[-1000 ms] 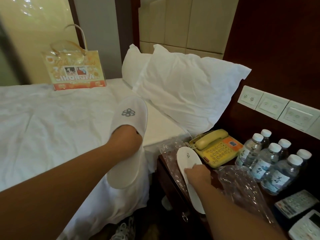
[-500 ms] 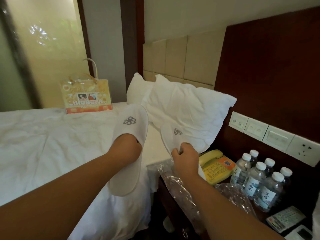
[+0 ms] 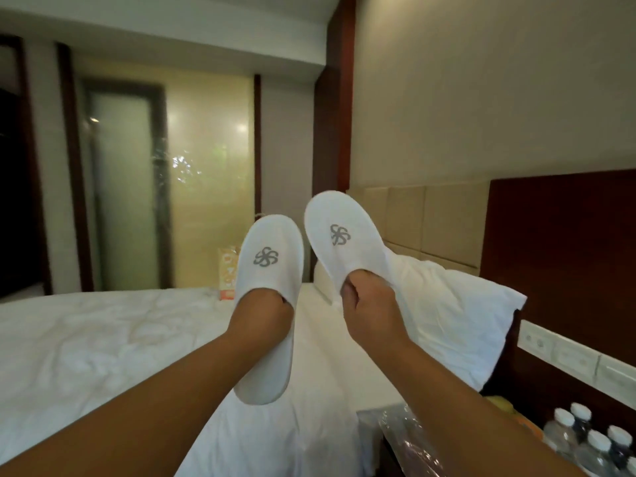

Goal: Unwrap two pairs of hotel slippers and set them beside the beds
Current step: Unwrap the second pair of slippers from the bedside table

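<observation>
Head camera: left hand (image 3: 262, 313) sits inside one white slipper (image 3: 266, 366), fingers hidden, grip unclear; right hand (image 3: 373, 306), at its 3 o'clock, pinches the second slipper (image 3: 344, 232) above the bed (image 3: 103, 342).

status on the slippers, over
Left hand inside first slipper, fingers hidden. Right hand pinches second slipper at its opening. Both held above the bed, not set down.

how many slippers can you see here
2. The left slipper is slipped over the left hand; the right slipper is pinched by the right hand. Others may be out of view.
</observation>
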